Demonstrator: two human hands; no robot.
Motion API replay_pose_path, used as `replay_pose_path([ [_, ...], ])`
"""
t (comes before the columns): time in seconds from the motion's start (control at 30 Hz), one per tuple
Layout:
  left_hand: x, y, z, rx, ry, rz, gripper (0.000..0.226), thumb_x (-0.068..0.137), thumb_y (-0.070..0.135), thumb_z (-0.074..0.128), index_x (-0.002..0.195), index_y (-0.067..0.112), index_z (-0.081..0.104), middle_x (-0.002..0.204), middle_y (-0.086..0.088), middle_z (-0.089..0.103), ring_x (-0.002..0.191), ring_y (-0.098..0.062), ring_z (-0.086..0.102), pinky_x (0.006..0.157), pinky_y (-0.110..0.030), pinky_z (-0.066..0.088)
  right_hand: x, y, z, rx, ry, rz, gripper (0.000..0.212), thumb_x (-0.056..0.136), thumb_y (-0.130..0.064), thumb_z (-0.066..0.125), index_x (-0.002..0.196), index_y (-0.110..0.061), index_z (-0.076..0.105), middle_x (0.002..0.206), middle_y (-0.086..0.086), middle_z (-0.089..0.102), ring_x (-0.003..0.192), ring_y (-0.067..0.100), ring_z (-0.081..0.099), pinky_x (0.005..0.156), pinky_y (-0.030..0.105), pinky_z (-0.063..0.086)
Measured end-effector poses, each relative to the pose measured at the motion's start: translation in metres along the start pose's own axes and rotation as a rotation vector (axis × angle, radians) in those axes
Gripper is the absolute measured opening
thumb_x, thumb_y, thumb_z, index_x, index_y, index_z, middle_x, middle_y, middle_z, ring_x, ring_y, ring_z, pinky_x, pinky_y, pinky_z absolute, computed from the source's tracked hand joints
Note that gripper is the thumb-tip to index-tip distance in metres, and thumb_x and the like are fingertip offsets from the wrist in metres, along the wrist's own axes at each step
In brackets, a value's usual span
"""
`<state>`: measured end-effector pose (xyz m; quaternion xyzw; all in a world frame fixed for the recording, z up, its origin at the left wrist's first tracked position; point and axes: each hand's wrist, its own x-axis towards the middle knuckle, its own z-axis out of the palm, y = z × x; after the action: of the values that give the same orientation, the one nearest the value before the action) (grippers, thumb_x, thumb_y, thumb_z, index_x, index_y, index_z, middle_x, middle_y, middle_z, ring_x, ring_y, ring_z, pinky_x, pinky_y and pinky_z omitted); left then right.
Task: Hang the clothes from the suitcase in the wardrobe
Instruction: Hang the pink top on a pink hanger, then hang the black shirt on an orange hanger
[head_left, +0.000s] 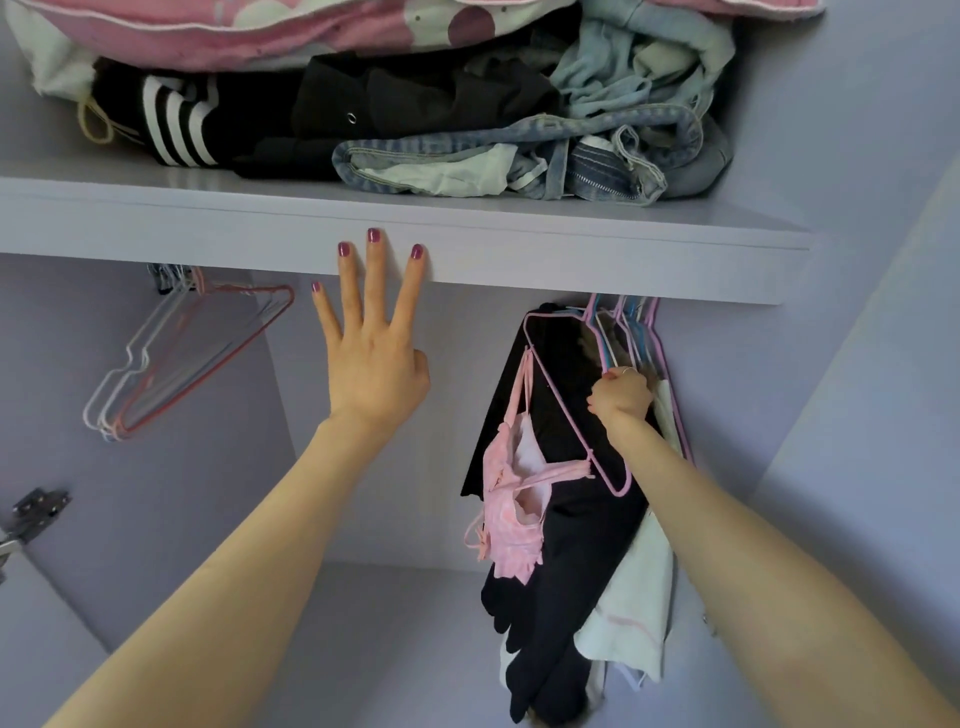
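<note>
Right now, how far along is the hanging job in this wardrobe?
Done: a black garment, a pink strappy top and a white garment hang together at the right under the lavender shelf. In hand: the right hand grips among those hangers, apparently seating one; the left hand rests open against the shelf edge. Left: empty wire hangers wait at the left. The suitcase is out of view, so the remaining count is unknown.

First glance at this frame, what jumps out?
Two bare arms reach up into a wardrobe: the left hand lies flat, fingers spread, against the front edge of the shelf, and the right hand grips into the bunch of hung clothes at lower right. A pink top on a pink hanger stands out against the black garments. Empty hangers hang at left; folded clothes pile on the shelf above.
</note>
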<state>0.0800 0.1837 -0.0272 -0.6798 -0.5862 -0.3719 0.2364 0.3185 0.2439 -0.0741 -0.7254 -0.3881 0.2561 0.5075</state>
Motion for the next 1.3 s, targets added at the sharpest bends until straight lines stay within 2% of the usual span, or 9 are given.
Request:
replay_pose_path([
  [0.17, -0.029, 0.01, -0.004, -0.206, -0.125, -0.044, 0.083, 0.08, -0.001, 0.046, 0.15, 0.017, 0.006, 0.157, -0.015, -0.004, 0.143, -0.038, -0.007, 0.115, -0.052, 0.003, -0.042, 0.017, -0.027, -0.154, -0.049, -0.076, 0.036, 0.096, -0.006, 0.042, 0.13, -0.003, 0.052, 0.13, 0.015, 0.056, 0.12, 0.032, 0.052, 0.099, 0.035, 0.042],
  [0.33, -0.084, 0.015, -0.004, -0.373, -0.487, -0.131, 0.068, 0.091, 0.017, 0.05, 0.148, 0.016, 0.014, 0.153, -0.015, 0.013, 0.141, -0.034, 0.015, 0.113, -0.049, 0.023, -0.1, 0.045, -0.06, -0.187, -0.09, -0.015, 0.04, 0.098, -0.008, 0.04, 0.137, -0.005, 0.044, 0.141, 0.011, 0.045, 0.126, 0.027, 0.046, 0.095, 0.022, 0.035],
  [0.47, -0.139, 0.025, -0.015, -0.5, -0.764, -0.173, 0.046, 0.094, 0.018, 0.044, 0.14, 0.018, 0.035, 0.136, -0.01, 0.048, 0.118, -0.033, 0.049, 0.097, -0.046, 0.044, -0.151, 0.088, -0.082, -0.307, -0.192, 0.034, 0.039, 0.096, -0.018, 0.044, 0.133, -0.004, 0.047, 0.13, 0.014, 0.055, 0.117, 0.029, 0.054, 0.096, 0.031, 0.041],
  [0.57, -0.193, 0.034, -0.028, -0.534, -0.85, -0.155, 0.036, 0.093, 0.013, 0.043, 0.128, 0.014, 0.049, 0.119, -0.011, 0.061, 0.105, -0.033, 0.057, 0.091, -0.04, 0.047, -0.195, 0.128, -0.095, -0.342, -0.305, 0.135, 0.038, 0.094, -0.023, 0.049, 0.129, -0.008, 0.049, 0.128, 0.012, 0.056, 0.113, 0.027, 0.057, 0.096, 0.035, 0.045],
  [0.67, -0.243, 0.046, -0.039, -0.546, -0.968, -0.112, 0.033, 0.092, 0.013, 0.042, 0.122, 0.016, 0.055, 0.114, -0.007, 0.064, 0.099, -0.029, 0.06, 0.089, -0.038, 0.049, -0.249, 0.16, -0.112, -0.362, -0.379, 0.153, 0.024, 0.093, -0.022, 0.048, 0.111, -0.01, 0.058, 0.115, 0.011, 0.062, 0.099, 0.025, 0.058, 0.082, 0.031, 0.045],
  [0.77, -0.292, 0.066, -0.051, -0.557, -1.094, -0.016, 0.031, 0.093, 0.016, 0.042, 0.12, 0.019, 0.057, 0.113, -0.005, 0.065, 0.099, -0.025, 0.06, 0.085, -0.032, 0.048, -0.305, 0.194, -0.134, -0.35, -0.451, 0.179, 0.026, 0.094, -0.016, 0.046, 0.108, 0.001, 0.059, 0.11, 0.018, 0.063, 0.096, 0.032, 0.061, 0.076, 0.033, 0.045],
  [0.97, -0.388, 0.119, -0.081, -0.61, -1.356, 0.207, 0.027, 0.095, 0.02, 0.044, 0.118, 0.02, 0.059, 0.111, -0.003, 0.061, 0.101, -0.02, 0.056, 0.083, -0.022, 0.039, -0.401, 0.274, -0.188, -0.322, -0.514, 0.32, 0.018, 0.09, -0.011, 0.051, 0.103, -0.008, 0.063, 0.093, 0.007, 0.061, 0.081, 0.021, 0.057, 0.068, 0.023, 0.046],
  [1.13, -0.46, 0.17, -0.092, -0.673, -1.582, 0.382, 0.02, 0.095, 0.018, 0.047, 0.108, 0.021, 0.062, 0.098, 0.004, 0.058, 0.091, -0.013, 0.054, 0.078, -0.016, 0.038, -0.46, 0.345, -0.256, -0.253, -0.335, 0.557, 0.01, 0.09, -0.01, 0.05, 0.089, -0.012, 0.06, 0.091, 0.004, 0.059, 0.077, 0.017, 0.058, 0.066, 0.023, 0.048],
  [1.3, -0.503, 0.24, -0.101, -0.69, -1.672, 0.56, 0.022, 0.095, 0.019, 0.047, 0.112, 0.018, 0.062, 0.097, -0.001, 0.061, 0.087, -0.016, 0.057, 0.077, -0.021, 0.045, -0.49, 0.39, -0.32, -0.268, -0.215, 0.656, 0.025, 0.092, -0.01, 0.049, 0.111, -0.004, 0.065, 0.09, 0.003, 0.058, 0.082, 0.016, 0.053, 0.076, 0.026, 0.042],
])
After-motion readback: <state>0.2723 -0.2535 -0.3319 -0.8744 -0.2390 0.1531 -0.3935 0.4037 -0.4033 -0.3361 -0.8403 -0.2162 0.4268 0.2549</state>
